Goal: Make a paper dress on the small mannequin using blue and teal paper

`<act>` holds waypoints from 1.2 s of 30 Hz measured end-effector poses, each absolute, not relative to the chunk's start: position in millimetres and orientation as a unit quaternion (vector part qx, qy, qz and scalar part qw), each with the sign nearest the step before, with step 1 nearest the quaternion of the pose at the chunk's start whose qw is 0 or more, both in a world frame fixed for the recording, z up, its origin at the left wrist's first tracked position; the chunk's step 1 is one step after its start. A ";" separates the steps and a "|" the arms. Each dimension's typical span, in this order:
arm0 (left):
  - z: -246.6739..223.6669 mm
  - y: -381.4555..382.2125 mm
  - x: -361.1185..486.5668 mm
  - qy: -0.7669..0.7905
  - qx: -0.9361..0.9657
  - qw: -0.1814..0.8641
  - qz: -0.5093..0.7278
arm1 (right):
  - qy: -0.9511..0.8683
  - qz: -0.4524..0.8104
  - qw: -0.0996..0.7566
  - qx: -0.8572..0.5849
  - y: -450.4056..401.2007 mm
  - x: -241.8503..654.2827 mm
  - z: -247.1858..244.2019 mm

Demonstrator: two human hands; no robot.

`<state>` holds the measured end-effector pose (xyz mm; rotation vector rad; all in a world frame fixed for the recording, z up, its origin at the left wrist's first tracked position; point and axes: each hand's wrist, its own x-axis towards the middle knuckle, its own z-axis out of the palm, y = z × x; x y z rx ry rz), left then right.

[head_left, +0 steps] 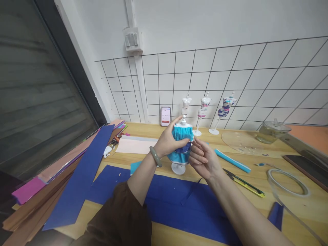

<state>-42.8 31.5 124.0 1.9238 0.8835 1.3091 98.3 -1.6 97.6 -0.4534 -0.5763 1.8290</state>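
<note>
A small white dress-form mannequin stands upright on its round base in the middle of the table. It wears a pleated turquoise top, a dark blue waist and a turquoise skirt. My left hand, with a green bangle on the wrist, is wrapped round the mannequin's torso from the left, thumb across the front. At the right edge of the top, my right hand pinches the turquoise material between thumb and forefinger, the other fingers curled.
Dark blue paper lies in front, with more coloured sheets at the left. Behind stand a phone and several mannequins. At the right are a turquoise roll, a yellow cutter, a tape roll and a glass pot.
</note>
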 end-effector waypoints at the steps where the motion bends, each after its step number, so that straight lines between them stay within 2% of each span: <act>1: 123.9 31.7 -42.7 0.334 0.731 0.325 0.498 | -0.241 0.775 0.552 -0.191 -1.3 98.1 97.2; 36: 122.8 34.1 -47.4 0.292 0.760 0.347 0.466 | -0.179 0.825 0.527 -0.099 -5.3 100.7 95.8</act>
